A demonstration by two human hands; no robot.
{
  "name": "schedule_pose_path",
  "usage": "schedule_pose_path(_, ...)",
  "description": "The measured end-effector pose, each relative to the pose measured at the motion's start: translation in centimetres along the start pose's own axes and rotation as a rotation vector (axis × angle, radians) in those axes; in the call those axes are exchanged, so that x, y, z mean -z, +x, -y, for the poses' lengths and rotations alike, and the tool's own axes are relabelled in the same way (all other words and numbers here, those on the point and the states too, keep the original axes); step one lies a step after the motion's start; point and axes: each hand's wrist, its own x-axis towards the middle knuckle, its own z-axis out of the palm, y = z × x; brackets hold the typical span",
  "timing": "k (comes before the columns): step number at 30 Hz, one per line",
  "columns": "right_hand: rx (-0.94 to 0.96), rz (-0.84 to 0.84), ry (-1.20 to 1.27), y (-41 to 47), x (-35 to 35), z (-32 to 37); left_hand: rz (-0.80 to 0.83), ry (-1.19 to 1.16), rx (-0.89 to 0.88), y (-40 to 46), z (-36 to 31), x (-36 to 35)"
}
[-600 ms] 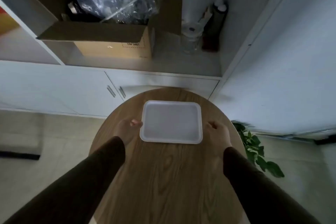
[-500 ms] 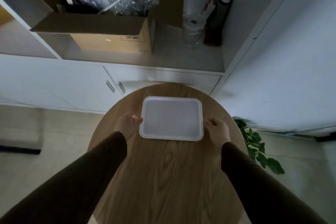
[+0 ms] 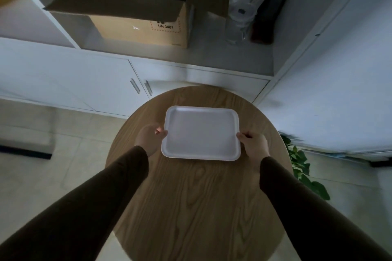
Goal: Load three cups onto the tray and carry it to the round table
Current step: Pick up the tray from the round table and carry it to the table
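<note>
Tray [image 3: 201, 132]: white, rectangular, empty; it lies flat on the round wooden counter [image 3: 199, 207], toward its far half.
Left hand [image 3: 149, 139]: at the tray's left edge, fingers curled against the rim, thumb tip on top of it. It looks like a grip, though how firmly it is closed cannot be told.
Right hand [image 3: 253, 144]: at the tray's right edge, fingers bent around the rim in a matching hold.
Lift: whether the tray rests on the counter or is raised just off it cannot be told from this angle.
Cups: none on the tray and none on the counter. On the shelf [image 3: 212, 53] beyond, a clear glass-like vessel [image 3: 238, 21] stands beside a dark bottle [image 3: 269, 10]; whether it is a cup is unclear.
Other things: an open cardboard box [image 3: 135, 17] with plastic bags sits on the same shelf; a potted plant [image 3: 301, 167] stands on the floor to the right of the counter.
Done: judging from how things lie, nothing of the loading; the tray is bare.
Left: all three cups have to be found and set on the tray, then the tray brought to the round table.
Stage: very early, with both hands taking the empty tray by its short sides, probably to carry it to wherever the cups are.
</note>
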Motion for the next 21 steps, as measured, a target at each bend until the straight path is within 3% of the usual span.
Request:
schedule_pose_path(9, 0.132, 0.104, 0.014, -7.6, -2.8, 3.3, -0.093, -0.138, 0.029, -7.7, 6.6, 6.3)
schedule_pose_path(21, 0.405, 0.355, -0.15, -23.8, -15.4, 8.9, -0.384, -0.346, 0.165, -23.9, 22.9, 17.7)
